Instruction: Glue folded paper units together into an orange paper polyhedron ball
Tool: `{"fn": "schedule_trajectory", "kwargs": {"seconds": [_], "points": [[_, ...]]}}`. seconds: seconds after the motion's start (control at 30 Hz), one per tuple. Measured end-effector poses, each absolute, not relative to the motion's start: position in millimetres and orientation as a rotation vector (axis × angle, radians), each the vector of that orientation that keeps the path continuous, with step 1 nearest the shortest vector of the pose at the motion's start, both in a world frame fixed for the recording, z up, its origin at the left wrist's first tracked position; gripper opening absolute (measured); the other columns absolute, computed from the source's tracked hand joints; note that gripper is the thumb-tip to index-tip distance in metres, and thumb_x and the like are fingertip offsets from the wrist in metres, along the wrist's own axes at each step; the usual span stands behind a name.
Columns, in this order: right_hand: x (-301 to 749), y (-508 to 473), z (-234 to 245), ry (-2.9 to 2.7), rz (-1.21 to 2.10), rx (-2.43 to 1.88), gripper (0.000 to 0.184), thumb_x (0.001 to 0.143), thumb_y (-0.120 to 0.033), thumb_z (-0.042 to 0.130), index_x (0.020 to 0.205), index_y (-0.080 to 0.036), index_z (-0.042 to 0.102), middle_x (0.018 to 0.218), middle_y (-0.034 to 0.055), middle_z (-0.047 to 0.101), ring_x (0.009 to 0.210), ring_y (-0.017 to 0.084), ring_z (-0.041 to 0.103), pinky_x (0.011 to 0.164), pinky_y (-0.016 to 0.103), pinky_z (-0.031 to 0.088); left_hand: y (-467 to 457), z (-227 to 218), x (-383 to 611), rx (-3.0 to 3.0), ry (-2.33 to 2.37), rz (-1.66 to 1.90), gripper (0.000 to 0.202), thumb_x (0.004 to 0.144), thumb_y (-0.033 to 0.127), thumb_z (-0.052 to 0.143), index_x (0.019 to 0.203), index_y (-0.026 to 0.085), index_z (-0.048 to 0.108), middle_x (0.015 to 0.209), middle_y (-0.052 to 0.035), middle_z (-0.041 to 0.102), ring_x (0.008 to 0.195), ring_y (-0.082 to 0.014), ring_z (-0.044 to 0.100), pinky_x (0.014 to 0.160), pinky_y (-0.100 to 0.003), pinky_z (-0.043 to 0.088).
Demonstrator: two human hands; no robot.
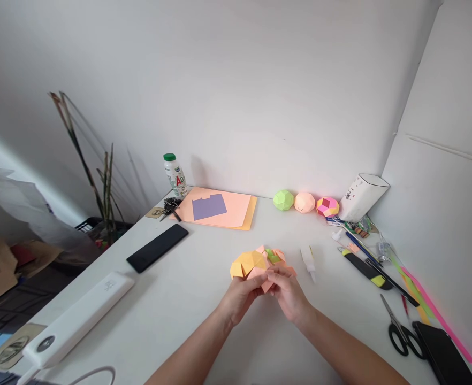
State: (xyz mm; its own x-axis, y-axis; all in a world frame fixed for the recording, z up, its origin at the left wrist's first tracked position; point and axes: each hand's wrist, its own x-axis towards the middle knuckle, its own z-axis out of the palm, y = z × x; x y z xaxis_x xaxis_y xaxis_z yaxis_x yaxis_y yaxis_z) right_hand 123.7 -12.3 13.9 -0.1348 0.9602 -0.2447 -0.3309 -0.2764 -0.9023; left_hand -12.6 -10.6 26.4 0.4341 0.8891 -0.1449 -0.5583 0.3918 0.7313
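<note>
Close to the middle of the table, my left hand and my right hand meet, fingers pinched on a folded paper model with salmon-pink faces. A yellow-orange faceted paper part shows just beyond my left fingers. Green paper is visible among pink folds past my right fingers. Whether the yellow and pink parts are joined I cannot tell, and my fingers hide some of the edges. A small white glue tube lies to the right of my right hand.
Along the wall sit green, peach and pink-yellow paper balls. Paper sheets and a bottle stand back left. A black phone and white device lie left; a cutter and scissors lie right.
</note>
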Motion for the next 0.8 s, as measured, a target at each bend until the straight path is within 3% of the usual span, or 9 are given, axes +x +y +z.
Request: {"fn": "schedule_trajectory", "kwargs": {"seconds": [0.27,0.63,0.8], "points": [[123.9,-13.1,11.0,-0.910,1.614,-1.091,0.029,0.076,-0.038,0.062,0.056,-0.018,0.053,0.056,-0.0023,0.045,0.054,0.011,0.037,0.049,0.024,0.029,-8.7,23.7,-15.4,0.721,0.630,0.942,0.027,0.073,0.020,0.065,0.098,0.014,0.061,0.083,-0.0089,0.065,0.068,-0.0199,0.060,0.073,-0.039,0.046],[124.0,-15.5,10.3,-1.096,1.361,-1.177,0.036,0.079,-0.041,0.061,0.054,-0.019,0.049,0.052,-0.0040,0.038,0.048,0.009,0.032,0.046,0.025,0.027,-11.0,24.1,-13.5,0.686,0.596,0.953,0.026,0.080,0.028,0.058,0.103,0.016,0.060,0.096,-0.0103,0.065,0.081,-0.0215,0.061,0.076,-0.036,0.045],[124.2,-17.6,8.9,-1.151,1.362,-1.224,0.040,0.080,-0.046,0.058,0.053,-0.019,0.045,0.046,-0.0054,0.038,0.043,0.009,0.036,0.043,0.024,0.029,-11.3,22.3,-13.5,0.713,0.607,0.981,0.022,0.080,0.031,0.056,0.091,0.013,0.062,0.075,-0.0095,0.067,0.072,-0.0225,0.062,0.076,-0.038,0.045]]}}
